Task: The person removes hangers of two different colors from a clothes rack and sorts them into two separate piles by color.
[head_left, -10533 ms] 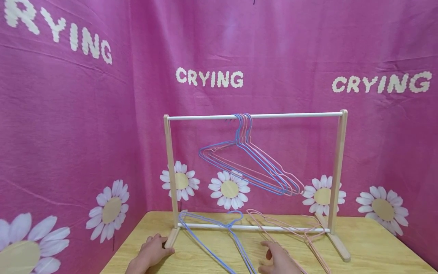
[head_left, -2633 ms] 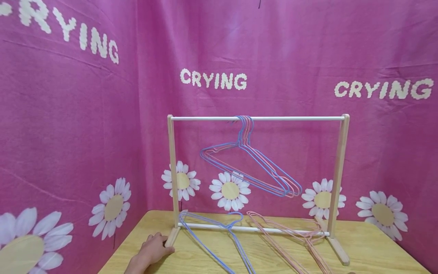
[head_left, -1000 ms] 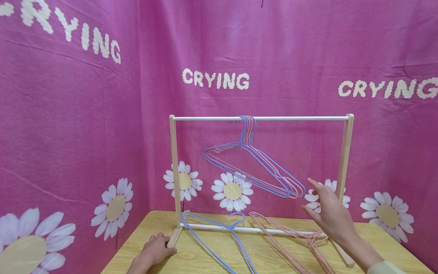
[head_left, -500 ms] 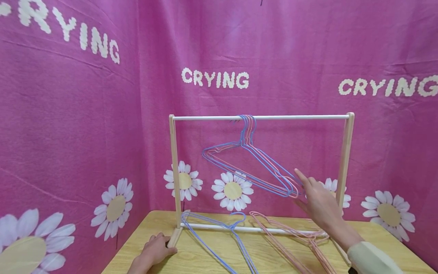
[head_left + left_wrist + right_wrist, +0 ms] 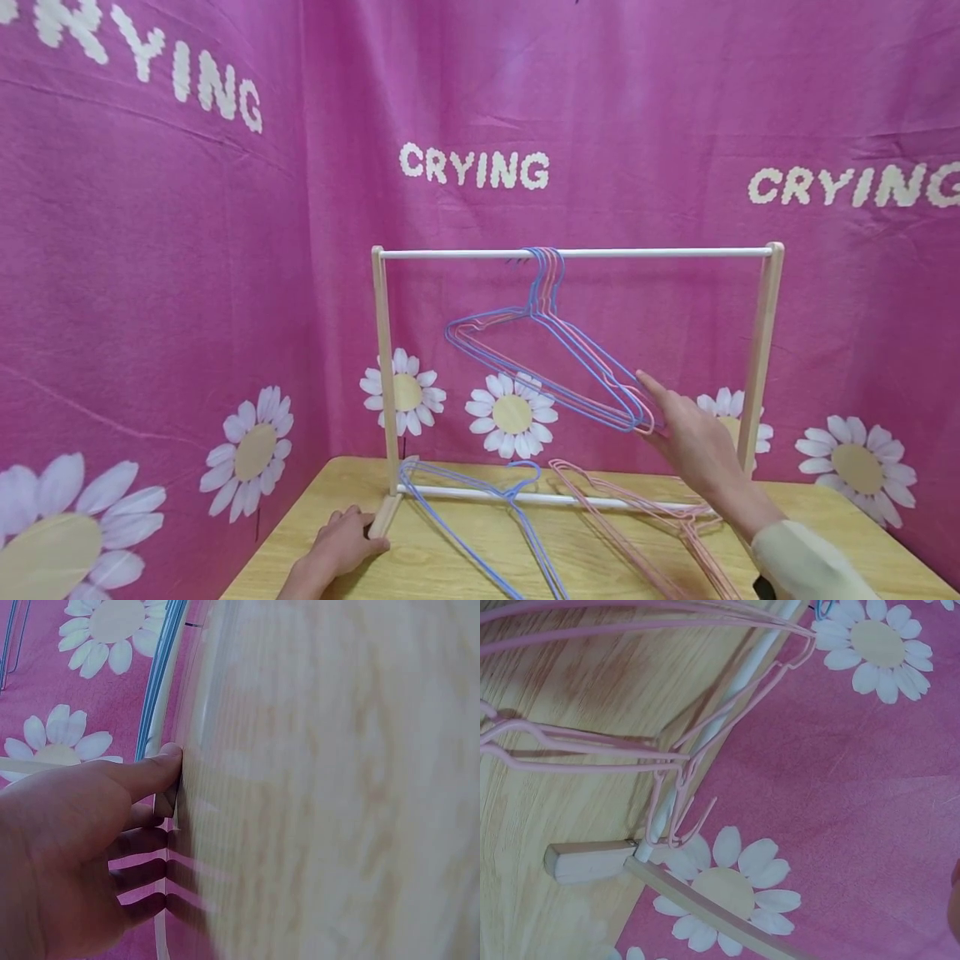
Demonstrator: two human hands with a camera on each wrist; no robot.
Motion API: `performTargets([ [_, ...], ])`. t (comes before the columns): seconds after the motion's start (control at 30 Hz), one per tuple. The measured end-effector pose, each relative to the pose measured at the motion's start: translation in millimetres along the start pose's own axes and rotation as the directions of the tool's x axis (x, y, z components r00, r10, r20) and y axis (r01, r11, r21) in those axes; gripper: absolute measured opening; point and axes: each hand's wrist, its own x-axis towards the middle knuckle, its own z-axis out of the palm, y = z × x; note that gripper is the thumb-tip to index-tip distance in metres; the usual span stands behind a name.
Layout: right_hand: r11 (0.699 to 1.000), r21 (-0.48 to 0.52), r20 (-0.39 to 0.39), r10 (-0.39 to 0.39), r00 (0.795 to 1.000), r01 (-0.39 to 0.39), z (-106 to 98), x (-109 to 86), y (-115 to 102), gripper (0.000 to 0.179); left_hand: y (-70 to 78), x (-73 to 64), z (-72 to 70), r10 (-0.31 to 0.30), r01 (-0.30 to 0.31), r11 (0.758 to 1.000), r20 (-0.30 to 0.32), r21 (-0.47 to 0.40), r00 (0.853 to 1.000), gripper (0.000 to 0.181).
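In the head view several blue and pink wire hangers [image 5: 551,317] hang by their hooks near the middle of a garment rack's white rod [image 5: 660,252]. My right hand [image 5: 701,446] is at their right-hand corners, index finger extended; the blue hanger's outer corner disappears behind it. Whether the hidden fingers close on that hanger cannot be told. Only a sliver of this hand enters the right wrist view. My left hand [image 5: 341,546] grips the rack's left wooden foot [image 5: 385,517], thumb and index finger pinching it in the left wrist view.
Blue hangers [image 5: 512,492] lie on the left, leaning over the rack's lower white bar [image 5: 547,498]. Pink hangers [image 5: 678,523] lie likewise to their right. The wooden table [image 5: 300,500] ends at a pink daisy-print curtain [image 5: 622,167] behind and on the left.
The outermost pink hanger has left the rod, and the pink pile below looks larger. My right hand has come up from below to the hanging hangers. My left hand has stayed put.
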Motion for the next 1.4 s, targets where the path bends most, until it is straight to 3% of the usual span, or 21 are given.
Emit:
performTargets([
  [0.13,0.999,0.016,-0.038,-0.049,0.998,0.05,2,-0.6,0,0.091,0.1,0.5,0.5,-0.004,0.004,1.0,0.009,-0.002,1.0,0.056],
  [0.3,0.994,0.015,-0.105,-0.106,0.989,0.109,5,-0.8,0,0.071,-1.4,1.2,1.8,-0.005,0.005,1.0,0.002,0.01,1.0,0.056],
  [0.47,0.991,0.016,-0.169,-0.128,0.977,0.132,4,-2.9,-1,0.074,-0.2,2.1,1.2,-0.015,0.015,1.0,0.007,0.013,1.0,0.057],
  [1.0,0.996,0.045,-0.267,-0.067,0.961,0.082,-2,-12.5,-9,0.065,-1.4,0.8,1.8,0.009,-0.009,1.0,0.0,0.026,1.0,0.05],
  [1.17,0.995,0.085,-0.281,-0.018,0.959,0.043,-5,-17.8,-12,0.064,-1.8,0.8,1.8,-0.002,0.002,1.0,0.009,0.017,1.0,0.051],
  [1.4,0.986,0.162,-0.342,0.087,0.936,-0.033,-9,-23.5,-16,0.07,-1.4,1.1,1.3,-0.002,0.002,1.0,0.009,0.014,1.0,0.052],
])
